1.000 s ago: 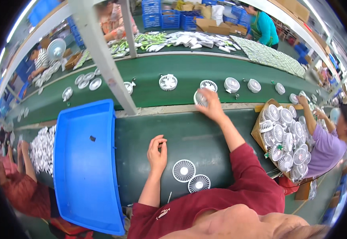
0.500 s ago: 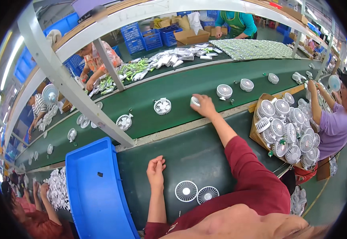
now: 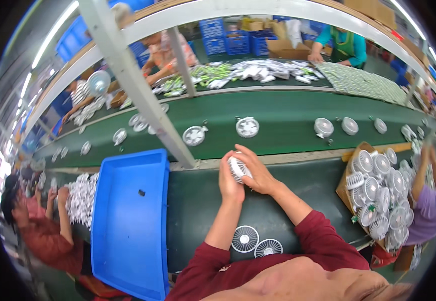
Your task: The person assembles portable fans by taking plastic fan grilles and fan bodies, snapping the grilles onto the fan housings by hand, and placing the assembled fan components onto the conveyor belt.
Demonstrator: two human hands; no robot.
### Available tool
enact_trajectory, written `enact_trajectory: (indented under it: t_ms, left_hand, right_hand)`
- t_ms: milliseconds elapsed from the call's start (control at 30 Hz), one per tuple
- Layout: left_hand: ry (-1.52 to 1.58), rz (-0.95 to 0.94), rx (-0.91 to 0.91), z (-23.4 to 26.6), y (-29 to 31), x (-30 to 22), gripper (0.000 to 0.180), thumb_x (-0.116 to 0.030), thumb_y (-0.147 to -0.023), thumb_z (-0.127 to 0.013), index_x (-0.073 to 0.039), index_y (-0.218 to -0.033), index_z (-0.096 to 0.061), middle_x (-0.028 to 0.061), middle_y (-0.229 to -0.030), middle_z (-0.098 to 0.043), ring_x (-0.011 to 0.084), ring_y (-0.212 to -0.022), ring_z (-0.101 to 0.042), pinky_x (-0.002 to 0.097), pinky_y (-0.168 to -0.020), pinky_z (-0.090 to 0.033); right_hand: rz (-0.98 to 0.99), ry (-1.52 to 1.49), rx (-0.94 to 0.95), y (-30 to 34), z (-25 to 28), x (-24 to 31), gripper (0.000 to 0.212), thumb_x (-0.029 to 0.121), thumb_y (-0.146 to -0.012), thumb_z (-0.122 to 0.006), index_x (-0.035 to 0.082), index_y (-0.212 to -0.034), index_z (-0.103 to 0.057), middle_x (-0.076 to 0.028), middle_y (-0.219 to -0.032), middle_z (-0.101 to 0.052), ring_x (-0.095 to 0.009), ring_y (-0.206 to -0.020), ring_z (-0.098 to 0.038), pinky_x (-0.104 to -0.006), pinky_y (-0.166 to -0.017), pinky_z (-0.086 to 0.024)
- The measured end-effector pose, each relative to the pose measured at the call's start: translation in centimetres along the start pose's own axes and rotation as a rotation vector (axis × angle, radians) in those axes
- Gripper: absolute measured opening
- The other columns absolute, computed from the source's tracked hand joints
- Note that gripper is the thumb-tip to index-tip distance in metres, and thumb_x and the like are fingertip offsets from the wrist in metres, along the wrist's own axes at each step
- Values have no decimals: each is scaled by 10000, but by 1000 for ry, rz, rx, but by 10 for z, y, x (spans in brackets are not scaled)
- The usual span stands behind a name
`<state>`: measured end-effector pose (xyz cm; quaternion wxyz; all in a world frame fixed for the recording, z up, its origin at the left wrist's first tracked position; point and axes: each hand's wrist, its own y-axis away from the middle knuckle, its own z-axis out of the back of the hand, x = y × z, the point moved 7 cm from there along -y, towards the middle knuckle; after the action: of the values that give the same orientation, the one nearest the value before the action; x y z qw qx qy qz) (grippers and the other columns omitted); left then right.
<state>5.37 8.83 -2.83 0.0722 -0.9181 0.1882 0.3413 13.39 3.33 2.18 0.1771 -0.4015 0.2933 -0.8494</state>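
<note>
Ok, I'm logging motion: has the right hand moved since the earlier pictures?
Yes: the right hand, earlier reaching past the pale rail, has drawn back toward its near side.

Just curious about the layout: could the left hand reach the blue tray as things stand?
Probably yes: nothing visible blocks the way to the blue tray, though the left hand is helping hold a white fan part.

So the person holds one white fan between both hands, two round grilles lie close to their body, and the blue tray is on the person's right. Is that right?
Not quite: the head view shows the blue tray on the person's left. The rest stands: the left hand and right hand hold a white fan, with two round grilles close to the body.
</note>
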Motion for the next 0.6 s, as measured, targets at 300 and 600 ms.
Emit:
enact_trajectory:
  t_ms: [300,600]
  left_hand:
    - [-903,-757,-26,-37,43,-42,330,-198,-996,-338,6,-1231,-448,167,-1291,-436,269,-1192,-447,371,-1017,-347]
    - [-843,-414,151,-15,-7,2,359,-206,-981,-414,2,-1274,-419,194,-1283,-448,339,-1199,-430,423,-1020,-329]
  right_hand:
    - [-288,-578,-108,5,-22,4,655,487,-944,-342,16,-1396,-291,-149,-1363,-381,-243,-1246,-412,-364,-1041,-315]
    - [-420,-404,-68,3,4,-54,478,258,-915,-530,36,-1327,-435,-102,-1276,-502,-206,-1190,-472,-326,-984,-383]
